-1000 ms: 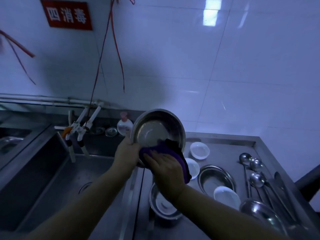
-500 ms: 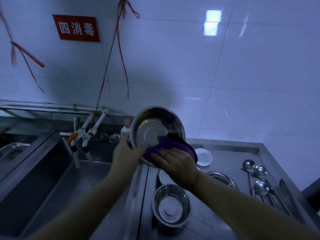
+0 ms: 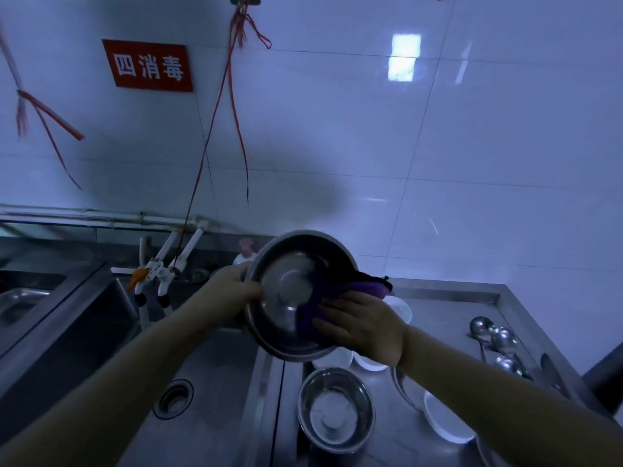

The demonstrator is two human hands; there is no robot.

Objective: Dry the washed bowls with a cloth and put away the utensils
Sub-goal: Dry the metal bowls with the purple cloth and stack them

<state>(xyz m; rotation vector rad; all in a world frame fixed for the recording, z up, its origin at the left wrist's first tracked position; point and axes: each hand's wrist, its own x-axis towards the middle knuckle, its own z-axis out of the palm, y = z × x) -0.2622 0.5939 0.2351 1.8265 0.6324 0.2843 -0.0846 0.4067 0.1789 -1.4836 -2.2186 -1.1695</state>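
White-tiled wall (image 3: 337, 129) behind, with a red sign (image 3: 148, 65) and red cords hanging; stainless counter (image 3: 448, 298) at right, sink basin (image 3: 202, 382) at left.

Item: steel bowl (image 3: 290, 294), held tilted in the air above the seam between sink and counter, its open side toward the camera. Handling, as judged: light, rigid, thin-walled, smooth and probably wet, so apt to slip; not fragile, though a drop would dent it or knock the dishes below. Best held at the rim, where a thumb can hook over the edge.

Item: purple cloth (image 3: 337, 298), soft and bunched, lying over the bowl's right rim and into its interior.

Left hand (image 3: 232, 288): arm reaching forward, grip closed on the bowl's left rim.

Right hand (image 3: 364, 325): forearm angled in from lower right, fingers spread flat and pressing the cloth against the bowl's inner wall; no curl round the cloth is visible.

Below: second steel bowl (image 3: 337, 409) upright on the counter, white dishes (image 3: 445, 423) beside it, ladles (image 3: 499, 342) lying at far right, not yet put away.
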